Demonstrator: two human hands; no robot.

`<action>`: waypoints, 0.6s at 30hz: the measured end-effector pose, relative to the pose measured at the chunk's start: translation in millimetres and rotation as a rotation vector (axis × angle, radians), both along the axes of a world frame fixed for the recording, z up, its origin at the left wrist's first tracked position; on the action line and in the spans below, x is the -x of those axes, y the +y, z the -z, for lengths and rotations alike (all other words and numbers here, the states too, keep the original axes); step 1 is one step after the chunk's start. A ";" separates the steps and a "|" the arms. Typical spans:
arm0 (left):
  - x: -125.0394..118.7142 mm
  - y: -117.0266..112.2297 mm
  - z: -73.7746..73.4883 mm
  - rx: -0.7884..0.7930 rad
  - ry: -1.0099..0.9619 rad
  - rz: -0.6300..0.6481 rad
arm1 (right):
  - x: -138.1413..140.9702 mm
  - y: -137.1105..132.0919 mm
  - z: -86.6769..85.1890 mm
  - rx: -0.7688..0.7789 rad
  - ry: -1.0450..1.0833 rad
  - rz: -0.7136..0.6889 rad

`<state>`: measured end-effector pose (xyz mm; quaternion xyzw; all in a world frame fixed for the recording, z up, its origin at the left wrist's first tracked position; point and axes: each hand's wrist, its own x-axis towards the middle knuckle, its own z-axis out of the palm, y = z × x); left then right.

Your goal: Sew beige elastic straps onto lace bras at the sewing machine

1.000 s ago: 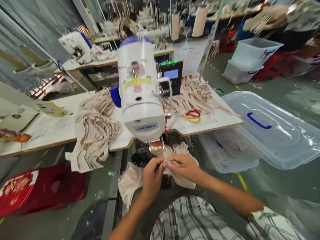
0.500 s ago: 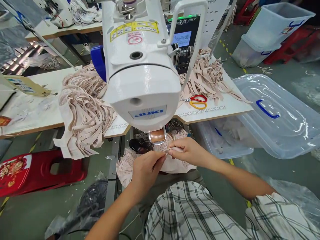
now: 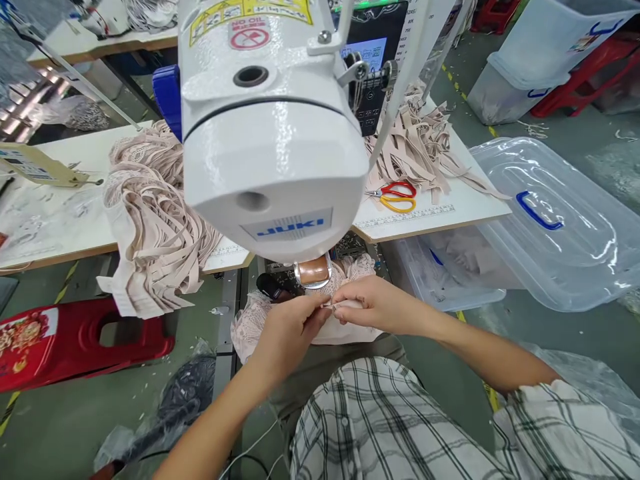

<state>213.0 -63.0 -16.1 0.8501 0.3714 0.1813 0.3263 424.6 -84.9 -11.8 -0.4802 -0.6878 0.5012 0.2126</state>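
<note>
While closer than before, sewing machine (image 3: 275, 157) beyond hands (image 3: 370, 305) on fabric (image 3: 347, 335).

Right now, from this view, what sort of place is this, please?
Probably a sewing workshop or clothing factory. A sewing machine stands before the person, whose left hand and right hand hold pale cloth, and a heap of strips lies on the white table.

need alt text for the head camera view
Left hand and right hand pinch pale, lacy fabric at a white JUKI sewing machine. A left heap and a right heap of pale cloth flank it, scissors by the right one.
</note>
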 end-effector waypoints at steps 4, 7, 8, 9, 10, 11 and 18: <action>-2.7 -0.8 -0.1 -0.079 0.113 0.016 | 2.1 -5.5 4.7 -0.079 -0.004 0.064; -6.8 -4.4 1.6 -0.131 0.082 -0.052 | 5.3 -4.3 5.2 -0.293 -0.056 0.164; -7.9 -4.6 2.5 -0.131 0.050 -0.082 | 6.3 -0.8 3.6 -0.348 -0.070 0.176; -8.4 -4.1 3.6 -0.140 0.023 -0.124 | 7.3 4.6 1.1 -0.376 -0.075 0.177; -8.0 -2.6 5.2 -0.172 0.010 -0.171 | 8.2 11.4 -2.3 -0.378 -0.075 0.170; -6.7 -0.3 7.2 -0.238 0.017 -0.210 | 9.1 19.2 -6.3 -0.359 -0.082 0.156; 20.1 27.6 26.4 -0.969 0.105 -0.001 | 15.5 57.9 -27.0 -0.324 -0.299 0.058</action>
